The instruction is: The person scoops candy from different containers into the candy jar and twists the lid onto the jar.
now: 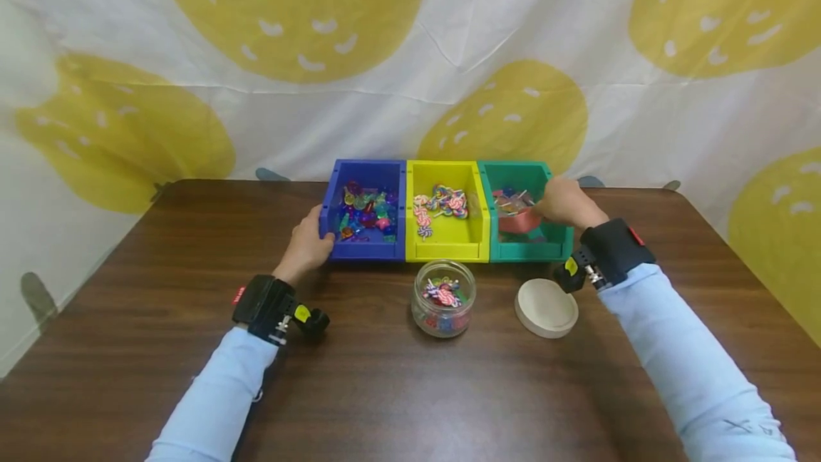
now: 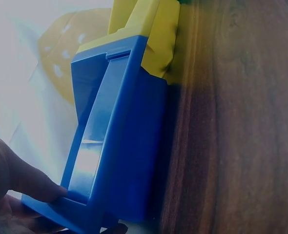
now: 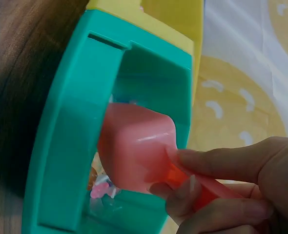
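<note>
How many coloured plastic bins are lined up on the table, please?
3, side by side at the far edge: the blue bin on the left, the yellow bin in the middle, the green bin on the right. None appears hidden.

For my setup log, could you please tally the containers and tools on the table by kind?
Bins: 3 – blue bin, yellow bin, green bin
Glass jar: 1
Round lid: 1
Pink scoop, held in the right hand: 1
Total: 6

Jar [image 1: 444, 298] before 3 bins [image 1: 447, 255], lid [image 1: 546, 307] right
</note>
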Demonstrator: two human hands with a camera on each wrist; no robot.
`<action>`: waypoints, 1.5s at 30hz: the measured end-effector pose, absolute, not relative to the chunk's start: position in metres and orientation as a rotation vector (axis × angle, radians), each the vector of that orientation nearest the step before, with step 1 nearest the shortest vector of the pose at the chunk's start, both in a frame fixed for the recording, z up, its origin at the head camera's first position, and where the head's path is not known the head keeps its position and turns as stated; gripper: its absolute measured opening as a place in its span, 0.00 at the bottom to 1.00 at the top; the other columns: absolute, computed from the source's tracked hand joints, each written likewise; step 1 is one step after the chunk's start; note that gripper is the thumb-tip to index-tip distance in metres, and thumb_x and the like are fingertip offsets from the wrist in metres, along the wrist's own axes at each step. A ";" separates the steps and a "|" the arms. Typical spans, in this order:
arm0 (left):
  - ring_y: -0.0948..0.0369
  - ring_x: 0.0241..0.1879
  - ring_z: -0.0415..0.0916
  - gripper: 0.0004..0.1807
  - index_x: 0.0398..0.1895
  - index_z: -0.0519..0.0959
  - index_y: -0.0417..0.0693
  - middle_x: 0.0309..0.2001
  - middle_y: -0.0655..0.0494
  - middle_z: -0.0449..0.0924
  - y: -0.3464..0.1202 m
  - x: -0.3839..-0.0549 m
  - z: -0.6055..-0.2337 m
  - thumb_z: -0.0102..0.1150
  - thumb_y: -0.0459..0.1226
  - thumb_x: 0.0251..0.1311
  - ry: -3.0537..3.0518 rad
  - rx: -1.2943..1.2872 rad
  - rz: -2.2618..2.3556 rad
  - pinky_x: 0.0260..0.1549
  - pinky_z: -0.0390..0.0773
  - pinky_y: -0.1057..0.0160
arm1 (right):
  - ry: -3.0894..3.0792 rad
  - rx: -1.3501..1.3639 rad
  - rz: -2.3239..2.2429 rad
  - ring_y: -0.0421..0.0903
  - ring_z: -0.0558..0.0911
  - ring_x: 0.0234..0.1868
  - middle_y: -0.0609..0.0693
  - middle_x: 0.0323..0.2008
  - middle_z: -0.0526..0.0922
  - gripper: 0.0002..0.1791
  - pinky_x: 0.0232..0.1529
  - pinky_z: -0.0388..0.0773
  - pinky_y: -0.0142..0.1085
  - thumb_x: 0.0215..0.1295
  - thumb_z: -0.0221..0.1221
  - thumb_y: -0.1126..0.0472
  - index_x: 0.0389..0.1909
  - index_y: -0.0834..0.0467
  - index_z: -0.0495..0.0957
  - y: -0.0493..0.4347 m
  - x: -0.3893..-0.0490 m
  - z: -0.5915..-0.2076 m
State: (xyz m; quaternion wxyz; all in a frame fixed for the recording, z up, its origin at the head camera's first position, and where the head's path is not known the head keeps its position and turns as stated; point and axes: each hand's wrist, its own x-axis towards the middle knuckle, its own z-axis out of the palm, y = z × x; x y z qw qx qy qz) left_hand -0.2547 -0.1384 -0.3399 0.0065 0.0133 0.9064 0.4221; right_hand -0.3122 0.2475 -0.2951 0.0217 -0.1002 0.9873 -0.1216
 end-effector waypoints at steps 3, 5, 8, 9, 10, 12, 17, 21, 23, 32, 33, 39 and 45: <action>0.41 0.59 0.57 0.28 0.65 0.47 0.32 0.61 0.32 0.55 -0.138 -0.255 -0.341 0.40 0.28 0.62 2.836 0.045 1.315 0.57 0.57 0.44 | 3.128 -0.390 -0.328 0.49 0.68 0.17 0.51 0.13 0.67 0.19 0.24 0.65 0.41 0.49 0.57 0.54 0.05 0.56 0.67 0.264 -0.339 -0.325; 0.41 0.59 0.57 0.28 0.65 0.48 0.32 0.61 0.32 0.56 -0.138 -0.255 -0.341 0.41 0.28 0.62 2.841 0.052 1.311 0.57 0.58 0.44 | 3.136 -0.360 -0.360 0.48 0.66 0.16 0.50 0.13 0.65 0.20 0.21 0.64 0.40 0.50 0.56 0.55 0.05 0.56 0.65 0.262 -0.336 -0.324; 0.41 0.58 0.58 0.29 0.64 0.48 0.31 0.60 0.31 0.57 -0.139 -0.256 -0.339 0.41 0.27 0.61 2.846 0.061 1.311 0.56 0.59 0.44 | 3.062 -0.221 -0.419 0.46 0.66 0.15 0.50 0.12 0.64 0.20 0.17 0.63 0.34 0.54 0.53 0.60 0.06 0.59 0.63 0.242 -0.304 -0.298; 0.41 0.58 0.59 0.29 0.64 0.48 0.32 0.60 0.31 0.57 -0.140 -0.256 -0.339 0.41 0.27 0.61 2.844 0.061 1.315 0.56 0.59 0.44 | 3.039 -0.196 -0.435 0.45 0.65 0.14 0.50 0.12 0.63 0.20 0.17 0.63 0.32 0.55 0.51 0.61 0.06 0.58 0.61 0.235 -0.294 -0.290; 0.40 0.57 0.59 0.29 0.64 0.48 0.31 0.60 0.31 0.57 -0.140 -0.256 -0.338 0.41 0.27 0.61 2.845 0.063 1.317 0.56 0.59 0.44 | 3.020 -0.171 -0.444 0.43 0.65 0.13 0.49 0.11 0.63 0.20 0.16 0.62 0.30 0.56 0.49 0.62 0.06 0.57 0.60 0.228 -0.283 -0.282; 0.40 0.57 0.60 0.29 0.65 0.48 0.32 0.60 0.30 0.57 -0.141 -0.257 -0.338 0.41 0.27 0.61 2.843 0.062 1.319 0.56 0.60 0.43 | 3.004 -0.136 -0.447 0.42 0.64 0.13 0.50 0.13 0.62 0.20 0.17 0.63 0.30 0.58 0.46 0.65 0.07 0.57 0.59 0.222 -0.273 -0.277; 0.40 0.57 0.60 0.29 0.65 0.47 0.32 0.60 0.30 0.57 -0.139 -0.258 -0.340 0.41 0.27 0.61 2.824 0.098 1.294 0.56 0.60 0.43 | 3.085 -0.032 -0.467 0.47 0.68 0.18 0.56 0.21 0.69 0.15 0.18 0.68 0.36 0.58 0.47 0.61 0.16 0.65 0.69 0.242 -0.316 -0.331; 0.41 0.56 0.60 0.29 0.65 0.47 0.32 0.60 0.31 0.57 -0.138 -0.259 -0.343 0.41 0.27 0.61 2.809 0.107 1.287 0.55 0.61 0.44 | 3.141 -0.125 -0.478 0.50 0.71 0.18 0.59 0.24 0.72 0.21 0.18 0.70 0.39 0.59 0.49 0.52 0.22 0.67 0.73 0.291 -0.393 -0.410; 0.41 0.56 0.61 0.29 0.65 0.48 0.33 0.59 0.31 0.58 -0.139 -0.258 -0.342 0.41 0.27 0.61 2.814 0.102 1.290 0.55 0.61 0.44 | 3.156 -0.143 -0.423 0.51 0.72 0.19 0.60 0.25 0.73 0.21 0.17 0.70 0.39 0.58 0.49 0.51 0.22 0.67 0.74 0.302 -0.415 -0.433; 0.41 0.54 0.63 0.29 0.64 0.50 0.32 0.58 0.31 0.60 -0.144 -0.259 -0.337 0.43 0.27 0.60 2.849 0.113 1.268 0.55 0.62 0.44 | 3.173 -0.309 -0.147 0.58 0.76 0.24 0.64 0.29 0.75 0.22 0.20 0.73 0.46 0.62 0.44 0.54 0.29 0.70 0.76 0.280 -0.398 -0.423; 0.41 0.54 0.63 0.29 0.64 0.50 0.32 0.58 0.31 0.60 -0.144 -0.259 -0.337 0.43 0.27 0.60 2.847 0.111 1.266 0.55 0.62 0.44 | 3.189 -0.283 -0.169 0.59 0.76 0.24 0.64 0.28 0.75 0.20 0.20 0.73 0.47 0.60 0.45 0.56 0.29 0.71 0.74 0.270 -0.382 -0.410; 0.41 0.55 0.62 0.29 0.65 0.50 0.33 0.59 0.31 0.59 -0.144 -0.259 -0.337 0.42 0.27 0.60 2.822 0.106 1.266 0.55 0.61 0.44 | 3.158 -0.171 -0.276 0.66 0.76 0.34 0.73 0.33 0.74 0.17 0.32 0.76 0.53 0.58 0.48 0.65 0.38 0.78 0.64 0.219 -0.290 -0.336; 0.41 0.55 0.62 0.29 0.65 0.49 0.34 0.60 0.32 0.58 -0.143 -0.259 -0.336 0.42 0.28 0.61 2.800 0.094 1.272 0.55 0.61 0.44 | 3.182 -0.179 -0.339 0.67 0.76 0.37 0.75 0.34 0.73 0.15 0.38 0.73 0.54 0.62 0.42 0.65 0.37 0.78 0.64 0.216 -0.278 -0.328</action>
